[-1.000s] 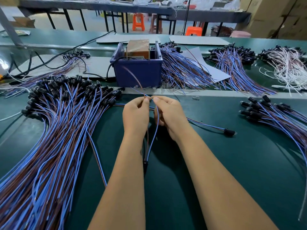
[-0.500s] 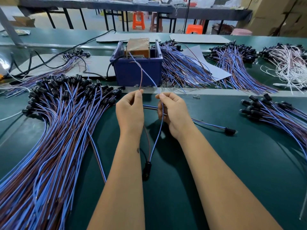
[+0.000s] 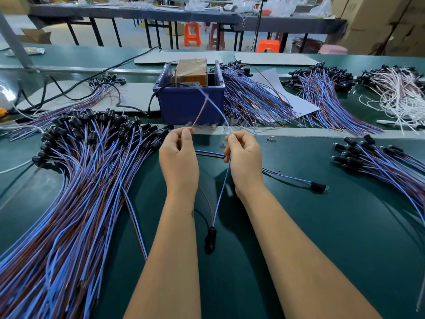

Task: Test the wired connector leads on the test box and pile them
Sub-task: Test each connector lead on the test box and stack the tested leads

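**Two wire ends raised toward the test box**

The person is mid-test on a single lead. The left hand pinches the thin brown wire between thumb and forefinger, the other fingers loosely curled; the right hand pinches the thin blue wire the same way. Both hands hover side by side over the middle of the green desk, knuckles up, forearms running back toward the near edge. The two wires cross above the hands, their bare tips pointing at the dark blue plastic test box that sits just past the metal strip toward the far edge. The lead's small black connector hangs low between the wrists, close to the desk surface; whether it touches I cannot tell.

The tips look short of the upright metal pins at the box top, so the next move, as I judge it, calls for uncrossing the ends and setting one on each pin while keeping the pinch firm, since such limp wire will wander.

A large fanned pile of blue-and-brown leads covers the left side of the desk, a smaller bunch lies by the right edge, and one loose lead with a black connector lies just right of the right wrist. Which pile takes tested leads I cannot say.
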Demonstrator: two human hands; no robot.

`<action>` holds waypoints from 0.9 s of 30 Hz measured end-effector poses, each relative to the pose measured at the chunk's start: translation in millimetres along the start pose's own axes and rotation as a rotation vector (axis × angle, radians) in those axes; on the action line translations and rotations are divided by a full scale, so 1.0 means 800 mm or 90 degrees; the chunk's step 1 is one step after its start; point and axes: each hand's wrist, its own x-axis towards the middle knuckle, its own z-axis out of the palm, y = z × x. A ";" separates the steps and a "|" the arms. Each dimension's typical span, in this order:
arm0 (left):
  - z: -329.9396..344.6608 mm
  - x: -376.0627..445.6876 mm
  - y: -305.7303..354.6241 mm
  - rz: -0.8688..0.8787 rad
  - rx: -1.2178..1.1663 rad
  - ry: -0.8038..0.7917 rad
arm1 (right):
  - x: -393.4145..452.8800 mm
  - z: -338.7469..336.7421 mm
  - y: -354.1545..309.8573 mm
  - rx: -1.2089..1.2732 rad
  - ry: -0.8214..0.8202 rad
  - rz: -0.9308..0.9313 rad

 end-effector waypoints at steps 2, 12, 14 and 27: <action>-0.002 0.002 0.003 0.008 -0.047 0.029 | 0.002 -0.002 0.001 -0.011 0.027 0.022; 0.002 0.004 -0.007 -0.088 0.025 0.059 | -0.001 -0.001 -0.002 -0.007 0.033 0.031; 0.002 0.003 -0.007 -0.091 0.036 0.053 | -0.003 0.000 -0.002 -0.001 0.037 0.032; 0.001 0.006 -0.008 -0.121 -0.005 0.091 | -0.002 0.000 -0.001 -0.005 0.043 0.052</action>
